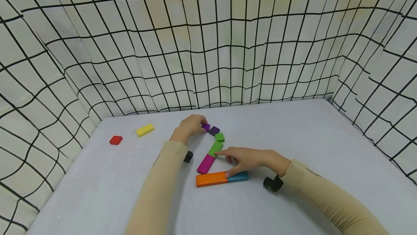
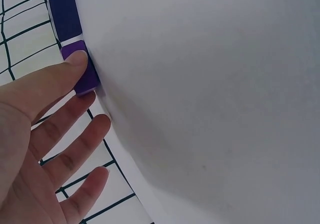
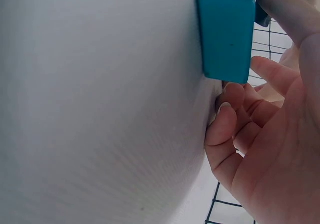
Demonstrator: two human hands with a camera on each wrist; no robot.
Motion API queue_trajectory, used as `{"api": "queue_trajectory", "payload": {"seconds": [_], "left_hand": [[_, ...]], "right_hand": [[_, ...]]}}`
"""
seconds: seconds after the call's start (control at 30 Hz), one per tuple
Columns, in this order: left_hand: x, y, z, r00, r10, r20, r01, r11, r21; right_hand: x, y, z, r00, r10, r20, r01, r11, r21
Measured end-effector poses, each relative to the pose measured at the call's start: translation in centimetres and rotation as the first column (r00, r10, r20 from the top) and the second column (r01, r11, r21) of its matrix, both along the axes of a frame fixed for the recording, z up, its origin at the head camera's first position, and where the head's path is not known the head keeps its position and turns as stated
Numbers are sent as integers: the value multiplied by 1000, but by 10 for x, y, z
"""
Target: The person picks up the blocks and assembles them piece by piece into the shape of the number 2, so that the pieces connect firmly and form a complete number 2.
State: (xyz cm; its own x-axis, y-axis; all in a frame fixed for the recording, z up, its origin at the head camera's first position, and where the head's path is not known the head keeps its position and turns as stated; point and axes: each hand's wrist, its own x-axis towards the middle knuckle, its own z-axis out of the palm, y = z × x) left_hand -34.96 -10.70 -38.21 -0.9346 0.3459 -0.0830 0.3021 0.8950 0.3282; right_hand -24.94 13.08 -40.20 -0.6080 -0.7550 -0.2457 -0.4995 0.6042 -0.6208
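At the far end of a curved row of blocks, my left hand (image 1: 191, 124) pinches a small purple block (image 2: 89, 80) between thumb and forefinger. Beside it sit a dark purple block (image 1: 214, 131) and a small green block (image 1: 219, 137). A longer green block (image 1: 216, 147) and a magenta block (image 1: 206, 164) carry the row nearer. My right hand (image 1: 247, 158) touches the longer green block with its straight forefinger. Its thumb rests where an orange block (image 1: 211, 179) meets a blue block (image 1: 239, 177); the other fingers bend beneath the palm.
A red block (image 1: 115, 140) and a yellow block (image 1: 144, 130) lie apart on the left of the white table (image 1: 293, 130). White walls with a black grid (image 1: 215, 46) enclose the back and sides. A small black device (image 1: 273, 183) hangs at the right wrist.
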Motion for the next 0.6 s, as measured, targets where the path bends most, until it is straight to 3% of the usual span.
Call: {"api": "queue_trajectory", "payload": {"seconds": [0.6], "left_hand": [[2,-3,1,1000,11,20,-11,1000,18]], "right_hand": [[1,0,0,1000,-6,6,6,1000,-1]]}}
